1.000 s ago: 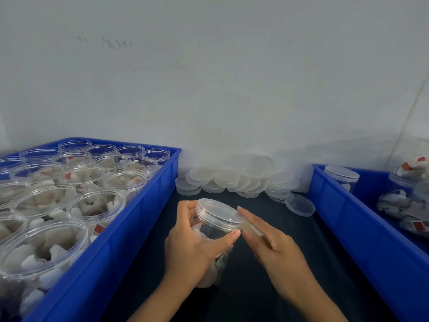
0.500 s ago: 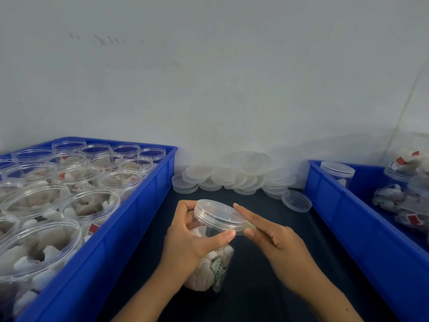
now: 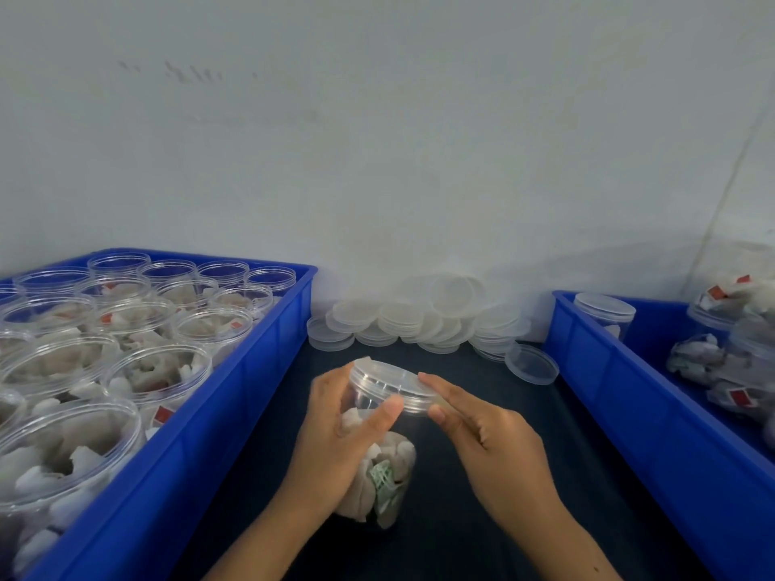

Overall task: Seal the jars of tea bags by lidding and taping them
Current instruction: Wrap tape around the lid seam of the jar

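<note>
A clear plastic jar (image 3: 383,484) of white tea bags stands on the dark table between two blue crates, with a clear lid (image 3: 390,381) on top. My left hand (image 3: 339,438) grips the jar's upper wall, thumb across the front just under the lid. My right hand (image 3: 482,434) has straight fingers lying against the lid's right rim, and a faint strip that looks like clear tape runs under them. The jar's left side is hidden behind my left hand.
The left blue crate (image 3: 251,396) holds several open jars of tea bags (image 3: 159,371). A right blue crate (image 3: 620,404) holds lidded jars (image 3: 604,314). Loose clear lids (image 3: 419,320) are piled against the white wall, one lid (image 3: 531,364) lying apart.
The hands and jar hold nearly the same pose. My right fingers have slid slightly further along the lid's rim, and the view has shifted a little.
</note>
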Tool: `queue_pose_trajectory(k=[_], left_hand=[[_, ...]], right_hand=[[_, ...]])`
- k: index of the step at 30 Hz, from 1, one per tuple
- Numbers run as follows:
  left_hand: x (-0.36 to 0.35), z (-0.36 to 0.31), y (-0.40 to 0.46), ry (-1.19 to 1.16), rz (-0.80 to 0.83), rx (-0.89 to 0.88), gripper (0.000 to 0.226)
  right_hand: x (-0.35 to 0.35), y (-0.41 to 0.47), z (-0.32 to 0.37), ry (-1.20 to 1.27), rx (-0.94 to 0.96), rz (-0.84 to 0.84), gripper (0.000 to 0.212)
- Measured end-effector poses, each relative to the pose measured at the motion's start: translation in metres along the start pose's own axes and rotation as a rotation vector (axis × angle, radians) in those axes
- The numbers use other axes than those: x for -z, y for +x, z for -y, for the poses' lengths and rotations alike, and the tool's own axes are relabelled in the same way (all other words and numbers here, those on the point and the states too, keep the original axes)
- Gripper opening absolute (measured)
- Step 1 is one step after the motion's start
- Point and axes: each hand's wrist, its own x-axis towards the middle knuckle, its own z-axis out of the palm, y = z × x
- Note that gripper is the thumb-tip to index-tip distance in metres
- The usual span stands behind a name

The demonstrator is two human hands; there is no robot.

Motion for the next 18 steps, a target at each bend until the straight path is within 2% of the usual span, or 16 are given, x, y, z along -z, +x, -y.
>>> queue_pose_trajectory(k=[4, 7, 9, 12, 16, 18], left_hand=[[-0.017, 0.001, -0.011, 0.326, -0.228, -0.120, 0.064], [-0.021, 0.001, -0.014, 0.383, -0.245, -0.104, 0.086], [-0.016, -0.001, -0.011, 0.342, -0.248, -0.068, 0.087], [-0.008, 0.000, -0.004, 0.240, -0.258, -0.015, 0.070], [0.000, 0.005, 0.000, 0.120, -0.237, -0.004, 0.074], [0.003, 0.008, 0.001, 0.075, -0.222, -0.009, 0.074]], right_hand=[[-0.005, -0.005, 0.007, -0.118, -0.032, -0.064, 0.042], [-0.010, -0.011, 0.014, -0.197, 0.030, -0.094, 0.046], [-0.012, -0.013, 0.017, -0.201, 0.077, -0.071, 0.048], [-0.011, -0.013, 0.019, -0.121, 0.117, -0.006, 0.051], [-0.006, -0.010, 0.018, 0.112, -0.034, 0.144, 0.050], [-0.002, -0.010, 0.016, 0.123, -0.052, 0.174, 0.053]])
